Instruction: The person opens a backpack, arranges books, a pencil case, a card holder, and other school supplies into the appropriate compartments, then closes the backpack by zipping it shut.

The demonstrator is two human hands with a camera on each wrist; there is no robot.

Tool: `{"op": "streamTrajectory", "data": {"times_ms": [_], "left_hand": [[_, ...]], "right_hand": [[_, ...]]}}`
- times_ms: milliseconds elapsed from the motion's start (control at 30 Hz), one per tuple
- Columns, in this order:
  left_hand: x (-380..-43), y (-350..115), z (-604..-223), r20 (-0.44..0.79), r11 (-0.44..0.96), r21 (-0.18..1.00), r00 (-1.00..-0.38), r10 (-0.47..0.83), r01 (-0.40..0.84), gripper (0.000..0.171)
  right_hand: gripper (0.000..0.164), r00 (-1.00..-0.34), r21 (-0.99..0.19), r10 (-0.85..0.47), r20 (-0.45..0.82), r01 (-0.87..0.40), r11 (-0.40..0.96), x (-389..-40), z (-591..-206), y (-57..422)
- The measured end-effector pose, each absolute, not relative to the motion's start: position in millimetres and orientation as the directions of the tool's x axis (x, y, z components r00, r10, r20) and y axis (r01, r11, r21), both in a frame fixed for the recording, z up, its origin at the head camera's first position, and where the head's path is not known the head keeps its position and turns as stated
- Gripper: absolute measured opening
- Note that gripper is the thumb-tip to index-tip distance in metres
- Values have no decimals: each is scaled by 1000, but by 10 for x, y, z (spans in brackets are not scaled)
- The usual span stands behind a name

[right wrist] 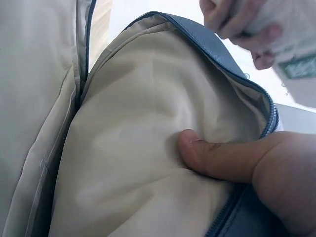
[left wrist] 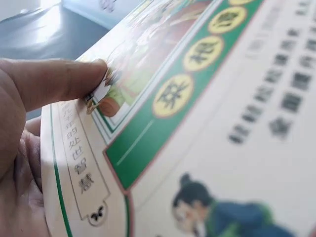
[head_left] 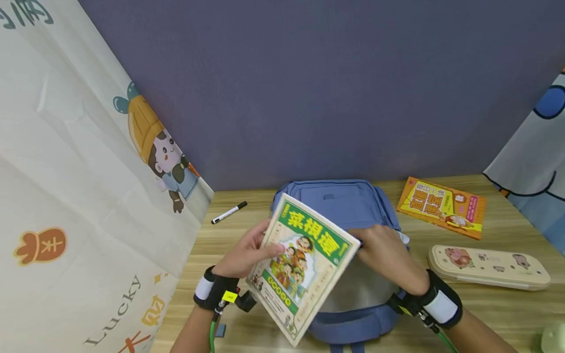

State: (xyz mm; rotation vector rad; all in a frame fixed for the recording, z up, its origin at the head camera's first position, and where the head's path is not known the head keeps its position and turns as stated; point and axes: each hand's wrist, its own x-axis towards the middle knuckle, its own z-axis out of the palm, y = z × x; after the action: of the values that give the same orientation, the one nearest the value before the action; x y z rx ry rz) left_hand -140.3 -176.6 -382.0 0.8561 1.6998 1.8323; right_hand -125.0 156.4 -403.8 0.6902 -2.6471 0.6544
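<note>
My left hand [head_left: 247, 252] holds a book [head_left: 287, 277] with a green-and-cream cover, tilted in front of a blue backpack [head_left: 335, 198]. In the left wrist view the thumb [left wrist: 59, 81] lies on the front cover, with other fingers behind the book. My right hand [head_left: 388, 252] grips the edge of the backpack's unzipped opening. The right wrist view shows its thumb [right wrist: 217, 155] pressed on the beige lining [right wrist: 128, 108], while the other fingers are hidden outside the fabric. The book hides part of the backpack in the head view.
A marker [head_left: 229, 213] lies left of the backpack on the wooden table [head_left: 198, 260]. To the right are an orange booklet [head_left: 441, 207] and a cream pencil case [head_left: 487, 267]. A small blue-grey piece [head_left: 220, 331] lies near the left forearm. A printed curtain [head_left: 66, 162] borders the left side.
</note>
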Motion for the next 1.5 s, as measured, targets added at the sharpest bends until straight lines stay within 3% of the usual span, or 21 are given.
{"op": "streamTrajectory", "data": {"times_ms": [100, 233, 367, 500, 600, 867, 1067, 1133, 1233, 1400, 1500], "left_hand": [[-1314, -1590, -3872, 40, -38, 999, -564, 825, 15, 56], [-1176, -1374, -3997, -21, 31, 999, -412, 911, 18, 42], [-1115, -1227, -4196, -137, 155, 988, -348, 927, 25, 39], [-1195, -1176, -4465, -291, 340, 940, -440, 850, 37, 63], [-1286, -1149, -4644, -361, 393, 918, -532, 766, -57, 80], [-1525, -1019, -4854, -341, 193, 935, -612, 714, -297, 81], [-1651, -936, -4932, -459, 124, 855, -626, 630, -503, 47], [-1711, -925, -4998, -460, 79, 839, -625, 630, -538, 45], [-1822, -933, -5210, -404, 10, 860, -668, 625, -511, 56], [-2027, -1020, -5838, -216, -135, 936, -834, 508, -325, 51], [-2010, -1027, -5802, -185, -59, 971, -885, 428, -232, 45]], "right_hand": [[31, -836, -368, -381, 394, -524, 768, -1268, -4020, 1585], [43, -841, -372, -387, 377, -521, 768, -1302, -4003, 1596], [44, -839, -377, -403, 367, -530, 760, -1339, -3961, 1618], [44, -835, -384, -416, 360, -539, 750, -1372, -3889, 1631], [41, -832, -382, -422, 361, -545, 747, -1381, -3851, 1632], [42, -810, -336, -402, 427, -555, 761, -1394, -3798, 1646], [50, -820, -347, -395, 413, -543, 765, -1376, -3778, 1647], [50, -820, -348, -397, 412, -544, 763, -1361, -3785, 1644], [48, -814, -344, -402, 420, -552, 759, -1337, -3799, 1631], [45, -823, -368, -402, 402, -547, 751, -1316, -3812, 1607], [46, -822, -371, -403, 402, -548, 750, -1318, -3816, 1607]]}}
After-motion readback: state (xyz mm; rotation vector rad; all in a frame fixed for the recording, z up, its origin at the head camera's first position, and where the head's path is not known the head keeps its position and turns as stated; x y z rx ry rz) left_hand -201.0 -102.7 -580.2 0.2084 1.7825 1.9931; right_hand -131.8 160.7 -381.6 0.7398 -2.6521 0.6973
